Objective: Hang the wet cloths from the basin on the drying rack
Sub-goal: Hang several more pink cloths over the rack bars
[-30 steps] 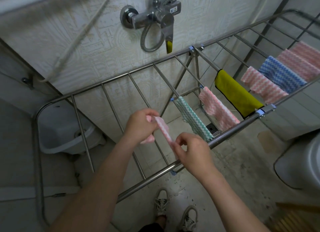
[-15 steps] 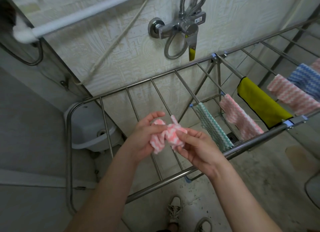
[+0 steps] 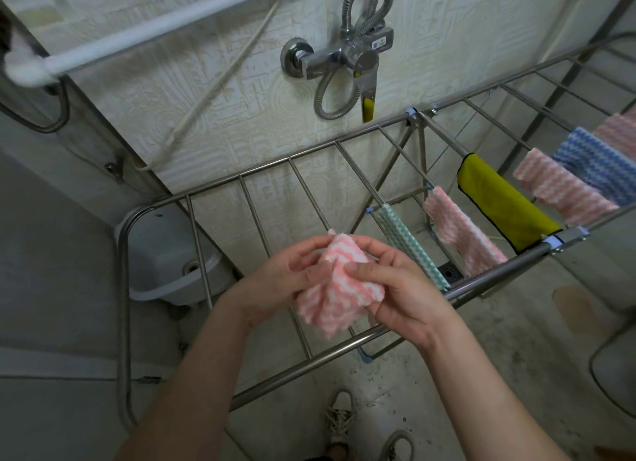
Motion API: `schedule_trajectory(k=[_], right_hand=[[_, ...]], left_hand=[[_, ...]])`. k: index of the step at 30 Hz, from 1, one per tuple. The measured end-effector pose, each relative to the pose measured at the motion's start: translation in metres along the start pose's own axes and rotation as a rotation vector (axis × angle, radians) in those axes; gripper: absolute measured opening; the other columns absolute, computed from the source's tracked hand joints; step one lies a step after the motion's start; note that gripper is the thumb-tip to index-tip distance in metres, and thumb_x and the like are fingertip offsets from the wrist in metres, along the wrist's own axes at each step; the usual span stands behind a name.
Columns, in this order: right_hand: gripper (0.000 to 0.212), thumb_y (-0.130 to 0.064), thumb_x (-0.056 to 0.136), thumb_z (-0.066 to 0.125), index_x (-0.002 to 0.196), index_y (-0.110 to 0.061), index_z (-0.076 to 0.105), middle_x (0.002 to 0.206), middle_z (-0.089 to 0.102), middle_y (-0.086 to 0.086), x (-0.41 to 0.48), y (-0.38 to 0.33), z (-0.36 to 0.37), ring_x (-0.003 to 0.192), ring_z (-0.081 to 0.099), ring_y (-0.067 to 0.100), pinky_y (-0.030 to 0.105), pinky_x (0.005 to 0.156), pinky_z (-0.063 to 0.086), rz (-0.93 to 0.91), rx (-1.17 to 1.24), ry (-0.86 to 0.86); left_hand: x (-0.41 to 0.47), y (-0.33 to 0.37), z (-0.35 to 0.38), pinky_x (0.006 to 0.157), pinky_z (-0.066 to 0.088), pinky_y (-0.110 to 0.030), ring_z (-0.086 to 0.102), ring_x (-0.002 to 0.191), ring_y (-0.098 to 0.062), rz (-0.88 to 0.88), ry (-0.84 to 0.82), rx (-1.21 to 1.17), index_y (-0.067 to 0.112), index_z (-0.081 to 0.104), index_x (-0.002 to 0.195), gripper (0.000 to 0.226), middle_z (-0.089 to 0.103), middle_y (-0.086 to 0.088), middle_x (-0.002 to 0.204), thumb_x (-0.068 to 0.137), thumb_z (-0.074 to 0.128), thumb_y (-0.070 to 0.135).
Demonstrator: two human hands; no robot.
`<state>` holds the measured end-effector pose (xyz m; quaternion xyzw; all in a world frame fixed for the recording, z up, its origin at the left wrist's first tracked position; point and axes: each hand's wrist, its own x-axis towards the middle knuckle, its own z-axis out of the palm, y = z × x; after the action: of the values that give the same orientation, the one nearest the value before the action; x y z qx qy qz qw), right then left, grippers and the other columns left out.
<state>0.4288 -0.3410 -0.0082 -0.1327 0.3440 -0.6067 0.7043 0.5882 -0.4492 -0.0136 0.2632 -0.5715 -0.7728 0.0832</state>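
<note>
A pink-and-white zigzag cloth (image 3: 335, 290) is partly unfolded between my hands, above the bare rods of the steel drying rack (image 3: 309, 359). My left hand (image 3: 278, 281) pinches its upper left edge. My right hand (image 3: 395, 285) grips its right side with thumb on top. Hung on the rack to the right are a green striped cloth (image 3: 411, 245), a pink cloth (image 3: 461, 231), a yellow cloth (image 3: 506, 202), another pink cloth (image 3: 561, 185) and a blue cloth (image 3: 599, 163). The grey basin (image 3: 165, 257) sits on the floor at the left, behind the rack.
A chrome shower tap with a looped hose (image 3: 347, 59) juts from the tiled wall above the rack. A white pipe (image 3: 148, 30) runs along the upper left. My shoes (image 3: 340, 419) stand on the stained floor below the rack. A dark-rimmed object (image 3: 616, 367) sits at the right edge.
The cloth has gone from a narrow twisted strip to a bunched wad and now to a wider, partly spread piece. Both hands have stayed over the rack's bare rods.
</note>
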Motion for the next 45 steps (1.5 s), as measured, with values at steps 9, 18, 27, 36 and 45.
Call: schedule_trajectory(k=[9, 18, 27, 36, 45], right_hand=[[0.039, -0.002, 0.073, 0.071, 0.111, -0.003, 0.062, 0.079, 0.064, 0.016, -0.005, -0.022, 0.005, 0.063, 0.063, 0.024, 0.030, 0.057, 0.053, 0.018, -0.338, 0.097], [0.006, -0.009, 0.083, 0.070, 0.084, -0.004, 0.068, 0.059, 0.066, -0.003, -0.008, -0.026, 0.008, 0.049, 0.058, 0.003, 0.014, 0.046, 0.044, 0.023, -0.933, 0.212], [0.015, 0.000, 0.082, 0.069, 0.077, -0.002, 0.055, 0.093, 0.057, 0.009, 0.003, 0.014, 0.008, 0.052, 0.059, -0.004, 0.018, 0.050, 0.047, -0.022, -0.981, 0.231], [0.020, -0.013, 0.080, 0.071, 0.075, -0.025, 0.057, 0.069, 0.053, -0.008, 0.025, 0.060, 0.006, 0.056, 0.045, 0.000, 0.016, 0.056, 0.039, -0.032, -1.263, 0.010], [0.017, -0.028, 0.085, 0.068, 0.102, -0.028, 0.071, 0.091, 0.069, -0.007, 0.036, 0.102, 0.028, 0.083, 0.064, 0.011, 0.023, 0.078, 0.051, 0.008, -1.536, -0.185]], left_hand=[[-0.002, 0.027, 0.007, 0.042, 0.045, -0.014, 0.060, 0.048, -0.007, 0.068, 0.167, 0.083, 0.002, 0.070, 0.082, 0.021, 0.068, -0.001, 0.062, 0.072, 0.077, 0.019], [0.017, 0.045, -0.033, 0.058, 0.040, -0.022, 0.052, 0.058, -0.001, 0.028, 0.252, 0.994, 0.028, 0.060, 0.064, 0.028, 0.059, 0.012, 0.063, 0.070, 0.077, 0.007], [0.029, 0.007, -0.050, 0.048, 0.023, -0.026, 0.041, 0.055, -0.018, 0.150, 0.509, 1.329, 0.026, 0.034, 0.057, 0.038, 0.040, 0.008, 0.051, 0.070, 0.062, 0.003], [0.011, -0.007, -0.077, 0.051, 0.038, -0.012, 0.052, 0.049, 0.006, -0.168, 0.296, 0.914, 0.010, 0.070, 0.067, 0.029, 0.057, 0.008, 0.058, 0.068, 0.054, -0.014], [-0.002, -0.031, -0.102, 0.080, 0.046, -0.024, 0.058, 0.085, -0.012, -0.302, 0.215, 1.321, 0.021, 0.078, 0.077, 0.039, 0.068, 0.003, 0.090, 0.069, 0.055, -0.010]])
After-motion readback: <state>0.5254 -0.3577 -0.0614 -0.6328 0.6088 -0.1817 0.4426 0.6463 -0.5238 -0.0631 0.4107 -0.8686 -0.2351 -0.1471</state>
